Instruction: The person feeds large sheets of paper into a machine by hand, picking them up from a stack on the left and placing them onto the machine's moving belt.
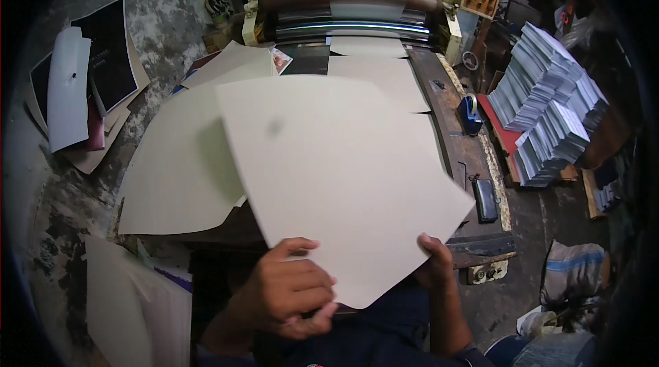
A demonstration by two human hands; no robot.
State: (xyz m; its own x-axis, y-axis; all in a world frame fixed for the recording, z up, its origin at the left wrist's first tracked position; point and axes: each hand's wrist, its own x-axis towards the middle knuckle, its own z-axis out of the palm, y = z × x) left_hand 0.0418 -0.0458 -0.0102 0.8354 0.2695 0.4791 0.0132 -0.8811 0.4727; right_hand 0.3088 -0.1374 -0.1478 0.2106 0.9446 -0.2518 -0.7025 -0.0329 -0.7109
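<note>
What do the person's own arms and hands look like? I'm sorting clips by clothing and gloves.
Both hands are bare: no gloves, and no rings or watch that the picture shows. The left hand and right hand come up from the lower edge on bare forearms. Dark blue sleeve edges show at the bottom, near the elbows.

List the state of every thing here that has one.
Large cream card sheet: held up, gripped at its near edge.
Left hand: closed on the sheet.
Right hand: closed on the sheet.
Roller machine: sheet emerging.
Printed stacks: leaning.
</note>
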